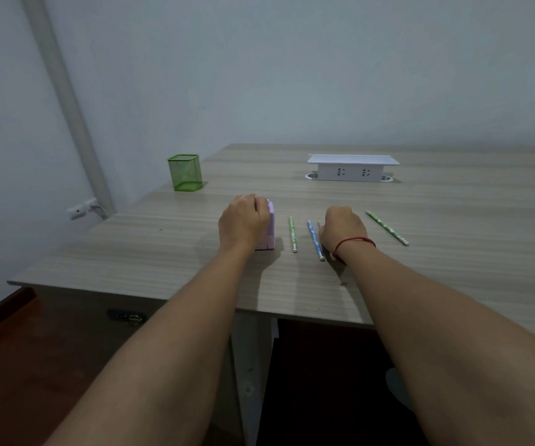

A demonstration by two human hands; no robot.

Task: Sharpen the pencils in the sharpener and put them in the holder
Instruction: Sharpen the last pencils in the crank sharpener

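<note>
- The left hand (243, 220) wraps round the small pink plastic sharpener (270, 230), which stands on the pale wood-grain desk (163, 252).
- The right hand (343, 228) curls over a thin dark pencil (319, 223); I cannot tell whether it pinches it.
- A green patterned pencil (292, 234) and a blue patterned pencil (314, 239) lie between the hands.
- The pencils are likely light, stiff and apt to roll, so pinch mid-shaft.
- The green mesh holder (185, 172) stands well apart.

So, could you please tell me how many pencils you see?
4: a green pencil right of the sharpener, a blue pencil beside it, a third pencil mostly hidden under the right hand, a second green pencil farthest right.
</note>
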